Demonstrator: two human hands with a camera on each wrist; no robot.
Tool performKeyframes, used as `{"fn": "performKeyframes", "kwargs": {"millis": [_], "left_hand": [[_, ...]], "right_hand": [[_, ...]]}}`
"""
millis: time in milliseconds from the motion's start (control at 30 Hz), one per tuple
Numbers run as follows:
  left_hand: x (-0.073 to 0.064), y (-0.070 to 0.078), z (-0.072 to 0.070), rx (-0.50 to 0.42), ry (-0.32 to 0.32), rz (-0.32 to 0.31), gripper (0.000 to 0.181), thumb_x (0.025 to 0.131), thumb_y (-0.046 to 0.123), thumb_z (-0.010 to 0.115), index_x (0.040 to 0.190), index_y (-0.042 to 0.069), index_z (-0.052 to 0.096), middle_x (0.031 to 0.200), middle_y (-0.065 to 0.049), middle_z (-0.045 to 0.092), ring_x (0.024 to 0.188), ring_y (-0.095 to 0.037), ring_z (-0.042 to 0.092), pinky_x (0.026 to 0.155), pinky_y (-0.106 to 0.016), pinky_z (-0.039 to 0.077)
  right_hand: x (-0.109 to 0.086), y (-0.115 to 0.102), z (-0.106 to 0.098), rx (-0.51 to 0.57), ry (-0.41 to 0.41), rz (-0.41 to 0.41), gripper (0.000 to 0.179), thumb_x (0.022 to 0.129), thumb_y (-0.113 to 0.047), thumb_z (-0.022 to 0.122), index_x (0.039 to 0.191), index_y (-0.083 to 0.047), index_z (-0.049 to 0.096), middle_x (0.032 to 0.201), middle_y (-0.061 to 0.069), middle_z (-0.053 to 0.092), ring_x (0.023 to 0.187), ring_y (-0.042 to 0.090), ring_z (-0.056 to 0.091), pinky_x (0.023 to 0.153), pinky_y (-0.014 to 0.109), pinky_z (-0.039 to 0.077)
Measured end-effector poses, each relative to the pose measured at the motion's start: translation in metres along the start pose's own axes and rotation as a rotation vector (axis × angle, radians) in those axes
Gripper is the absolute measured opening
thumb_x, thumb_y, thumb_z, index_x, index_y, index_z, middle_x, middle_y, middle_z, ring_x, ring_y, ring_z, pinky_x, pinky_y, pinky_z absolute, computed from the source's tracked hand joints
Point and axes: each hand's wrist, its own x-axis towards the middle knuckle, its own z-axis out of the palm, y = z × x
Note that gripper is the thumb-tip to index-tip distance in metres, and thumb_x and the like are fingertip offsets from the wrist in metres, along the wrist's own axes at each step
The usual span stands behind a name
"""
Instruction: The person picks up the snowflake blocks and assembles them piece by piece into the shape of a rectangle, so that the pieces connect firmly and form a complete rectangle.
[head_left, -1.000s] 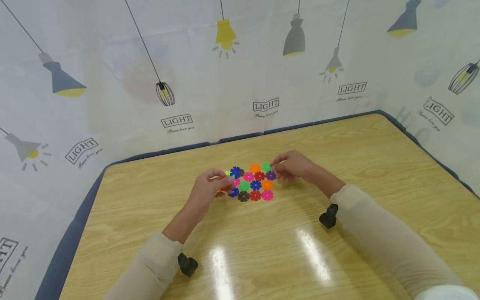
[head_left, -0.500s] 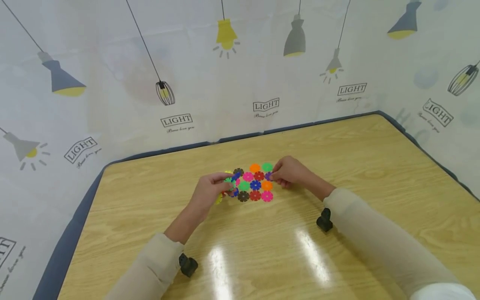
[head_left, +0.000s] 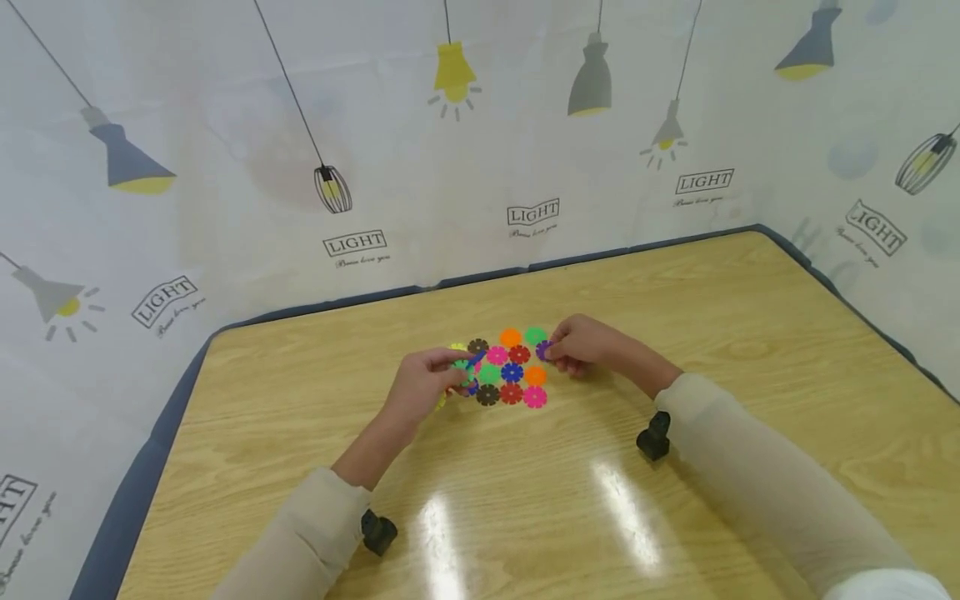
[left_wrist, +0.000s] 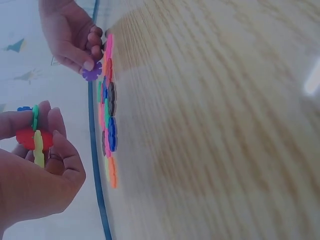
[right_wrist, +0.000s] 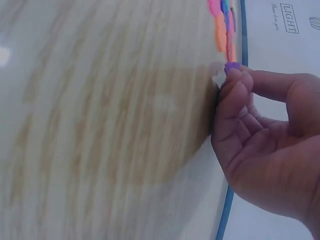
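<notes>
In the head view my left hand [head_left: 408,392] holds a small cluster of notched plastic snowflake discs above the left part of a flat group of discs. The left wrist view shows this cluster close: a red disc [left_wrist: 27,139], a green disc [left_wrist: 35,118], a yellow disc [left_wrist: 38,152] and a blue disc [left_wrist: 23,108], slotted together at angles. My right hand [head_left: 588,343] pinches a purple disc [head_left: 543,351] between thumb and index finger at the group's right edge. In the left wrist view that purple disc stands lifted above the flat ones.
Several loose discs lie flat in rows between the hands, among them a green disc [head_left: 536,336], an orange disc [head_left: 511,337] and a pink disc [head_left: 535,397]. They rest on a wood-grain table [head_left: 525,483]. A lamp-patterned white cloth [head_left: 465,167] hangs behind its far edge.
My right hand came down from the green disc to the purple one, took it and moved it slightly right. The left hand turned its cluster, tilting the blue disc edge-on.
</notes>
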Motion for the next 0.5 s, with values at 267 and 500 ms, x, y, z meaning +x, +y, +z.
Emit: {"fn": "performKeyframes", "kwargs": {"millis": [267, 500], "left_hand": [[0.000, 0.004, 0.002, 0.058, 0.015, 0.008, 0.024, 0.095, 0.011, 0.056, 0.111, 0.014, 0.074, 0.091, -0.008, 0.071, 0.073, -0.020, 0.064, 0.075, -0.042, 0.052], [0.000, 0.006, 0.005, 0.095, -0.002, 0.026, 0.025, 0.094, 0.012, 0.057, 0.113, 0.014, 0.074, 0.103, -0.009, 0.069, 0.060, -0.016, 0.046, 0.055, -0.027, 0.036]], "right_hand": [[-0.016, -0.009, -0.004, 0.126, -0.015, -0.086, 0.024, 0.102, -0.020, 0.049, 0.112, -0.001, 0.058, 0.083, 0.011, 0.062, 0.066, 0.020, 0.057, 0.062, 0.028, 0.054], [-0.027, -0.025, 0.000, 0.208, -0.058, -0.182, 0.026, 0.101, -0.020, 0.052, 0.113, 0.002, 0.060, 0.082, 0.011, 0.064, 0.067, 0.019, 0.058, 0.065, 0.030, 0.055]]}}
